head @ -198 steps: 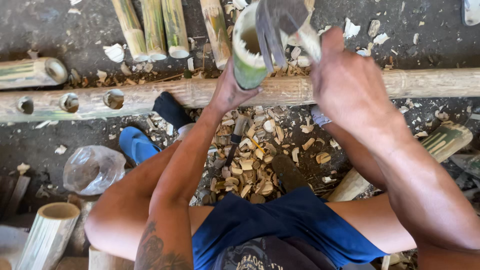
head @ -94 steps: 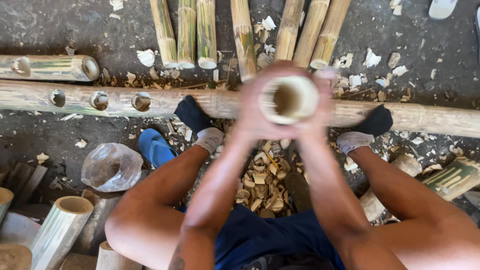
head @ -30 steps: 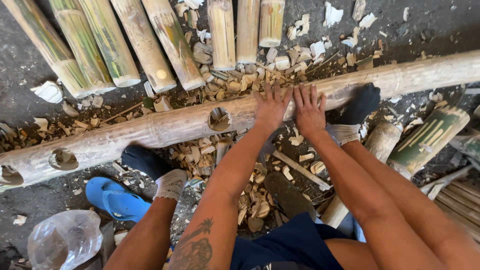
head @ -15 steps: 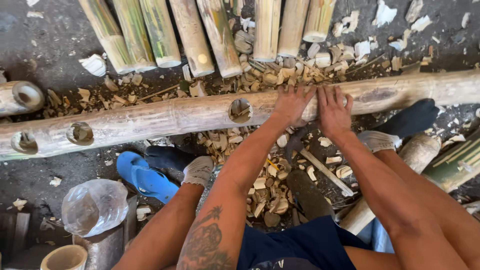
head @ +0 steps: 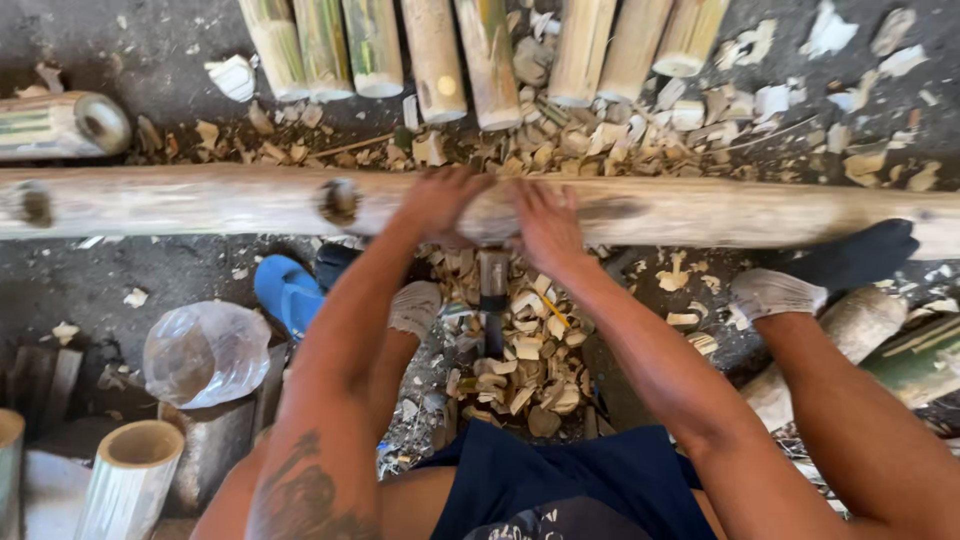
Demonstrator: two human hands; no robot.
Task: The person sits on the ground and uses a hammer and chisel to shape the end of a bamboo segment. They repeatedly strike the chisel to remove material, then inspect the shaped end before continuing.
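- Shorts: dark blue, at the bottom edge, between the bare knees.
- Bamboo tube: pale, open-ended, at lower left; clear plastic bag just beyond it.
- Chips: heap of pale shavings on the ground between the legs; a dark tool lies in it, kind unclear.
- Slipper: blue, left of the heap, beside a grey-socked foot.
- Left hand: flat on the pole, fingers spread, not closed round it.
- Right hand: just beside the left, palm pressed on the pole, fingers open.
- Pole: long pale bamboo lying across the view, with round holes cut in its side; blurred.
- Stalks: row of cut bamboo lengths beyond the pole, ends towards it, amid more chips.
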